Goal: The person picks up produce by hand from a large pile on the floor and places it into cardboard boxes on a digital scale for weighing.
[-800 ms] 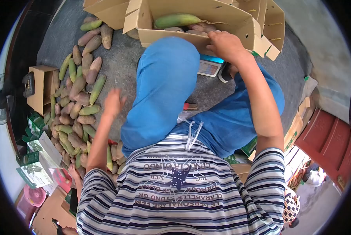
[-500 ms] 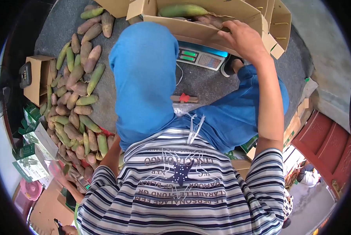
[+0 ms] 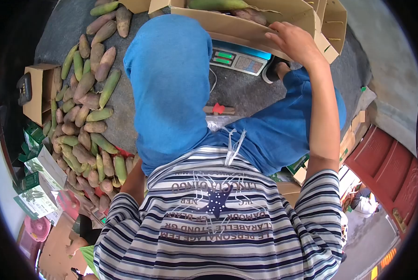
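My right hand [image 3: 296, 43] grips the near rim of a cardboard box [image 3: 246, 35], fingers curled over the edge. In the box lie a long green vegetable [image 3: 218, 4] and brownish ones [image 3: 250, 17]. Under the box is a digital scale [image 3: 239, 60] with lit green displays. My left forearm [image 3: 133, 183] goes down behind my left knee [image 3: 169, 74], which hides the left hand. To the left a large pile of long, tapering green and brownish-purple vegetables [image 3: 85, 86] covers the floor.
Printed white and green cartons [image 3: 43, 175] and a small open cardboard box [image 3: 41, 93] stand at the left. A pink basket [image 3: 37, 227] is below them. A co-worker's arm [image 3: 78, 245] shows at lower left. Beside the red door [image 3: 381, 163] is another person [image 3: 365, 204].
The view has shifted slightly, so the vegetable pile and box sit a little higher and further left. My right hand stays at the box rim. The co-worker's arm has moved down.
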Demonstrator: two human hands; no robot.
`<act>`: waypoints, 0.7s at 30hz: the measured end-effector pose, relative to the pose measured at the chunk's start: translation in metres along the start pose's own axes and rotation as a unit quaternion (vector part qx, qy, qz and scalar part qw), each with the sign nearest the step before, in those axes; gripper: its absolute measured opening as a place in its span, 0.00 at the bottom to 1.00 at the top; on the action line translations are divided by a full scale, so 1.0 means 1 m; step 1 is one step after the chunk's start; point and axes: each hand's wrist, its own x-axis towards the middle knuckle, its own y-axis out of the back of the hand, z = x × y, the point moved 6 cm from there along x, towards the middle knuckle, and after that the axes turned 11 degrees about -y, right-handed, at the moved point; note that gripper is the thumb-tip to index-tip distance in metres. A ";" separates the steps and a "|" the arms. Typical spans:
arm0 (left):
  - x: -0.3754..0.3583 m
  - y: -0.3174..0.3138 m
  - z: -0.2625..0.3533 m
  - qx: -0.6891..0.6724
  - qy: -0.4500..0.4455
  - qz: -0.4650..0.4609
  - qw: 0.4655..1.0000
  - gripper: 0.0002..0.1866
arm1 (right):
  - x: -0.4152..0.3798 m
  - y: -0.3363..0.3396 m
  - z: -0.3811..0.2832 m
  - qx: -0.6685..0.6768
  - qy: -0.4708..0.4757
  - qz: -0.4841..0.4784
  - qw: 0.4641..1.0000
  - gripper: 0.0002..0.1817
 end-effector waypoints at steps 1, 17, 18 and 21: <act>0.002 0.004 0.001 -0.005 -0.002 0.006 1.000 0.24 | 0.000 0.000 0.000 -0.006 0.001 0.000 1.000 0.20; -0.068 0.301 0.332 -0.339 -0.462 0.482 0.662 0.24 | -0.003 -0.002 -0.013 -0.032 0.002 0.006 0.999 0.16; -0.074 0.304 0.361 -0.412 -0.468 0.448 0.641 0.23 | -0.003 -0.002 -0.013 -0.032 -0.003 -0.001 0.999 0.16; -0.078 0.301 0.441 -0.306 -0.512 0.384 0.705 0.20 | -0.004 -0.006 -0.014 -0.037 -0.004 0.001 0.999 0.16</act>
